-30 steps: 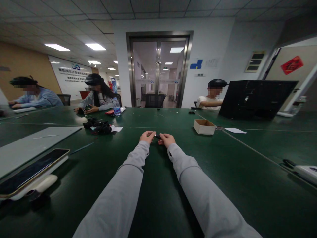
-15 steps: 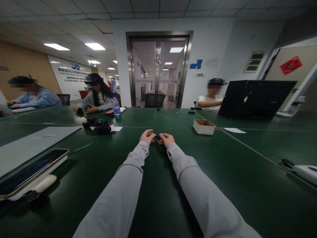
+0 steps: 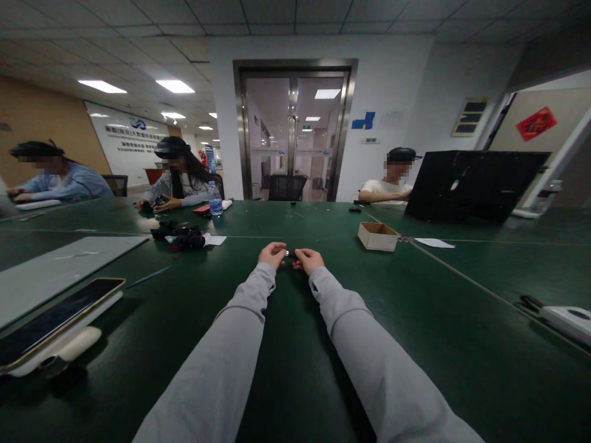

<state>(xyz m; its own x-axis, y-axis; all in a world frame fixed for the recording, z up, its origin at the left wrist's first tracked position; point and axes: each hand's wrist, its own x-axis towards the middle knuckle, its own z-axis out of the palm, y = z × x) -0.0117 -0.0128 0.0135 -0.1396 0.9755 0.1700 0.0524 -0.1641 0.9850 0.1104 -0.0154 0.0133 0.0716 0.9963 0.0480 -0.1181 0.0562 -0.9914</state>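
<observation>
Between my hands, above the green table, is a small black stick with a silvery end (image 3: 290, 254), shaped like a USB flash drive; my fingers cover much of it. My right hand (image 3: 310, 261) pinches its black part from the right. My left hand (image 3: 272, 255) is closed at the silvery end, thumb and fingers meeting there. Both forearms, in light grey sleeves, reach straight forward.
An open cardboard box (image 3: 377, 237) stands right of my hands. Left are a heap of black gear (image 3: 178, 235), a blue stick (image 3: 148, 277) and a phone (image 3: 60, 320). A bottle (image 3: 215, 199) and a monitor (image 3: 475, 184) stand farther back. Several people sit around the table (image 3: 415, 344).
My left fingers have closed in on the stick's silvery end, which now shows more clearly. The right hand keeps its pinch. The whole view has shifted slightly.
</observation>
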